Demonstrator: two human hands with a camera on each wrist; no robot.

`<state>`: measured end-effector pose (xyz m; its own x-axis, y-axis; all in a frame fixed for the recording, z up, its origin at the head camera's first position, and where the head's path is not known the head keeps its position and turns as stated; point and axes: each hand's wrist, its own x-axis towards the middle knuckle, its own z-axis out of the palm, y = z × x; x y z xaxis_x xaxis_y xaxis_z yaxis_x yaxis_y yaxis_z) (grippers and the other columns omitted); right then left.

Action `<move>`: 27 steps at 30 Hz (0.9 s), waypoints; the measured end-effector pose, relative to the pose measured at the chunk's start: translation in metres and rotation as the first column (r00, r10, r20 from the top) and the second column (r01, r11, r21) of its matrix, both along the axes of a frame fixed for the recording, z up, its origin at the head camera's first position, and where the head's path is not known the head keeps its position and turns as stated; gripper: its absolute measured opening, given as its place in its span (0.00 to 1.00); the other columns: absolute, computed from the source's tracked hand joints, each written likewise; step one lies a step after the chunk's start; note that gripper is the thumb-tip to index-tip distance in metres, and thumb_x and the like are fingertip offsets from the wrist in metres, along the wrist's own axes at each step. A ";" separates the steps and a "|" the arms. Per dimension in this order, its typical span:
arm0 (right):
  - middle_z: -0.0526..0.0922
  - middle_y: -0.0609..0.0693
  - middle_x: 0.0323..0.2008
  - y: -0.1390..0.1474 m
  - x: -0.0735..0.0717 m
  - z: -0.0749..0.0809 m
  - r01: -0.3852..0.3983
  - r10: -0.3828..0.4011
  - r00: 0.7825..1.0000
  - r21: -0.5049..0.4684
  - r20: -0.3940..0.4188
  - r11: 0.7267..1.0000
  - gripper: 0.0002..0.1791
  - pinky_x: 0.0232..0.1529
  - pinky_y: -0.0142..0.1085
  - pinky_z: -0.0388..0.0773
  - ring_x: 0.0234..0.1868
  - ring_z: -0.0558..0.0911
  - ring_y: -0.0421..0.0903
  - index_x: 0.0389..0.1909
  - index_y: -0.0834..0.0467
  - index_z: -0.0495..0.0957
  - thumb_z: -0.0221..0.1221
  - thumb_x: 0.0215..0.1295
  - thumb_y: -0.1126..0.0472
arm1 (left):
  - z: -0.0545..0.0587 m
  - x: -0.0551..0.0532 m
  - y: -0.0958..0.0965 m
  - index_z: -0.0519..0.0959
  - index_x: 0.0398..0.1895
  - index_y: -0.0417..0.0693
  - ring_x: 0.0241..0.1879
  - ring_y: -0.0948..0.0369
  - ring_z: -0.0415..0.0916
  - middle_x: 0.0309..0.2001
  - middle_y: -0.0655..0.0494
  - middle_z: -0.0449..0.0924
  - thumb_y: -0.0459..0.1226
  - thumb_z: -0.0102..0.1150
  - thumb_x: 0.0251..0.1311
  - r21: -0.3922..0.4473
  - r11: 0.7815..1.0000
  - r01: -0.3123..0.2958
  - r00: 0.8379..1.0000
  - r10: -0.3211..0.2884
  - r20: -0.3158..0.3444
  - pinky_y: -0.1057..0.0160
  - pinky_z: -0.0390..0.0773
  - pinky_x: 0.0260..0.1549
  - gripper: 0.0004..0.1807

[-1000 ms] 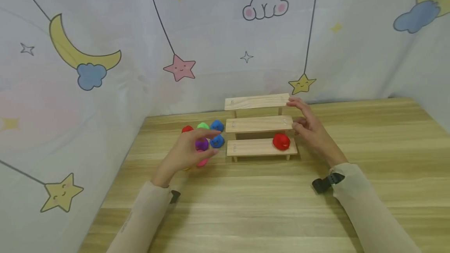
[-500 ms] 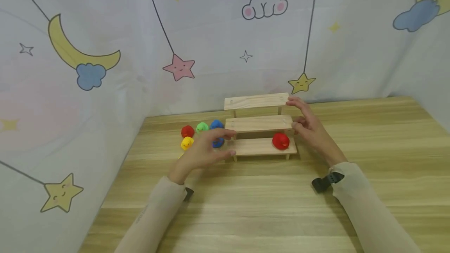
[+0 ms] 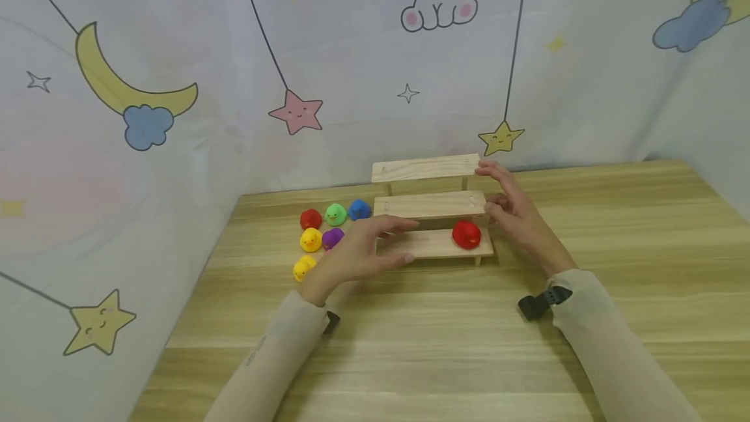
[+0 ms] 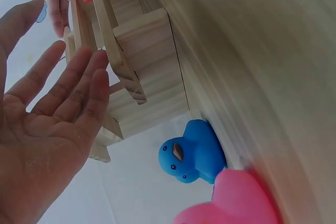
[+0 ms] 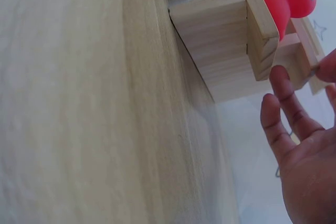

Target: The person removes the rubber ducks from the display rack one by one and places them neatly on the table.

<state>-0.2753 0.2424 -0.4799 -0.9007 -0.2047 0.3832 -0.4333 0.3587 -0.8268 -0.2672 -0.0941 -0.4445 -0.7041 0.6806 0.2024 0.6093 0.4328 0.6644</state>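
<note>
A three-step wooden shelf (image 3: pixel 428 204) stands near the back of the table, with a red rubber duck (image 3: pixel 467 235) on the right end of its lowest step. My left hand (image 3: pixel 357 254) is at the left end of that step, fingers stretched out and thumb apart, holding nothing. In the left wrist view its palm faces the shelf's side, above a blue duck (image 4: pixel 197 153) and a pink duck (image 4: pixel 239 203). My right hand (image 3: pixel 518 217) is at the shelf's right end, fingers by the top step and thumb touching the middle step's end.
Left of the shelf, several more ducks sit on the table (image 3: pixel 433 350): red (image 3: pixel 310 219), green (image 3: pixel 335 214), blue (image 3: pixel 359 209), purple (image 3: pixel 333 238) and two yellow ones, including a front one (image 3: pixel 304 268). My left hand hides part of this group. A patterned cloth (image 3: pixel 363 70) hangs behind.
My left hand has moved right, from over the ducks to the lowest step's left end, uncovering the red, green, yellow and purple ducks. My right hand has stayed at the shelf.
</note>
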 end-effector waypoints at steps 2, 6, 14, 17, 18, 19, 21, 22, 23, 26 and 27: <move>0.52 0.44 0.87 0.000 0.000 0.000 0.002 -0.002 1.000 -0.001 0.003 1.000 0.36 0.40 0.31 0.84 0.53 0.78 0.55 0.81 0.50 0.63 0.48 0.75 0.75 | 0.001 0.000 0.002 0.81 0.69 0.51 0.66 0.54 0.82 0.67 0.56 0.85 0.42 0.76 0.65 -0.002 1.000 0.009 1.000 -0.009 -0.004 0.52 0.82 0.68 0.29; 0.52 0.46 0.87 0.001 0.000 0.000 -0.005 0.005 1.000 -0.006 -0.008 1.000 0.36 0.40 0.31 0.84 0.49 0.79 0.54 0.81 0.51 0.63 0.48 0.75 0.76 | 0.003 0.001 0.004 0.81 0.69 0.50 0.66 0.54 0.83 0.67 0.56 0.85 0.41 0.76 0.65 -0.010 1.000 0.008 1.000 -0.008 -0.003 0.52 0.82 0.68 0.29; 0.53 0.48 0.87 0.001 -0.003 -0.002 -0.028 0.028 1.000 -0.031 -0.013 0.999 0.36 0.38 0.31 0.82 0.45 0.80 0.52 0.80 0.52 0.64 0.48 0.75 0.77 | 0.007 0.001 0.007 0.80 0.70 0.49 0.66 0.54 0.83 0.68 0.54 0.85 0.42 0.75 0.66 -0.002 1.000 0.031 0.999 -0.031 -0.013 0.52 0.82 0.68 0.30; 0.52 0.47 0.87 -0.001 -0.003 -0.002 -0.026 0.026 1.000 -0.028 -0.004 0.999 0.36 0.39 0.31 0.83 0.46 0.80 0.53 0.81 0.51 0.63 0.48 0.75 0.77 | 0.009 0.001 0.010 0.80 0.70 0.48 0.67 0.55 0.83 0.68 0.53 0.85 0.43 0.75 0.66 0.003 0.999 0.045 0.999 -0.045 -0.017 0.51 0.82 0.69 0.30; 0.52 0.46 0.87 -0.001 -0.003 -0.002 -0.021 0.021 1.000 -0.025 0.000 0.999 0.37 0.40 0.31 0.83 0.47 0.80 0.54 0.81 0.50 0.63 0.48 0.75 0.76 | 0.009 0.000 0.011 0.80 0.70 0.48 0.68 0.56 0.83 0.68 0.52 0.85 0.43 0.75 0.66 0.003 0.999 0.050 0.999 -0.050 -0.016 0.51 0.82 0.69 0.30; 0.52 0.45 0.87 -0.001 -0.002 -0.001 -0.014 0.015 1.000 -0.021 0.004 1.000 0.37 0.41 0.31 0.83 0.49 0.79 0.54 0.81 0.49 0.63 0.48 0.75 0.76 | 0.010 0.000 0.013 0.80 0.70 0.49 0.68 0.56 0.83 0.68 0.53 0.85 0.43 0.75 0.66 0.001 0.999 0.055 0.998 -0.055 -0.015 0.51 0.81 0.69 0.30; 0.52 0.45 0.87 -0.001 -0.001 -0.001 -0.004 0.004 1.000 -0.016 0.008 1.000 0.37 0.43 0.30 0.84 0.55 0.77 0.55 0.81 0.48 0.62 0.48 0.75 0.76 | 0.011 -0.001 0.016 0.80 0.71 0.49 0.68 0.57 0.83 0.68 0.53 0.85 0.44 0.74 0.67 -0.002 0.998 0.062 0.998 -0.062 -0.015 0.52 0.81 0.70 0.30; 0.52 0.44 0.87 0.000 0.000 -0.001 0.001 -0.001 1.000 -0.012 0.009 1.000 0.38 0.43 0.29 0.84 0.57 0.76 0.55 0.82 0.48 0.62 0.48 0.75 0.76 | 0.011 -0.001 0.017 0.80 0.71 0.50 0.68 0.57 0.83 0.68 0.54 0.85 0.44 0.74 0.67 -0.006 0.998 0.063 0.998 -0.063 -0.014 0.52 0.81 0.70 0.30; 0.52 0.44 0.87 0.000 0.000 0.000 0.004 -0.004 1.000 -0.010 0.008 1.000 0.38 0.44 0.28 0.84 0.60 0.75 0.54 0.82 0.48 0.62 0.48 0.75 0.76 | 0.012 -0.001 0.019 0.79 0.71 0.50 0.68 0.58 0.83 0.68 0.54 0.85 0.44 0.74 0.67 -0.008 0.998 0.064 0.998 -0.064 -0.014 0.53 0.81 0.70 0.30; 0.52 0.45 0.87 0.000 0.000 0.000 -0.004 0.004 1.000 -0.012 -0.002 1.000 0.37 0.44 0.28 0.84 0.62 0.74 0.55 0.82 0.49 0.63 0.48 0.75 0.76 | 0.014 -0.001 0.022 0.80 0.71 0.50 0.68 0.58 0.83 0.68 0.54 0.85 0.44 0.75 0.66 -0.009 0.998 0.062 0.998 -0.062 -0.014 0.54 0.80 0.71 0.30; 0.52 0.45 0.87 0.000 -0.001 0.000 -0.006 0.006 1.000 -0.012 -0.004 1.000 0.37 0.44 0.29 0.84 0.60 0.75 0.55 0.82 0.49 0.62 0.48 0.75 0.76 | 0.014 0.000 0.023 0.79 0.71 0.50 0.68 0.58 0.83 0.68 0.54 0.85 0.44 0.75 0.66 -0.009 0.998 0.061 0.998 -0.061 -0.011 0.54 0.80 0.71 0.30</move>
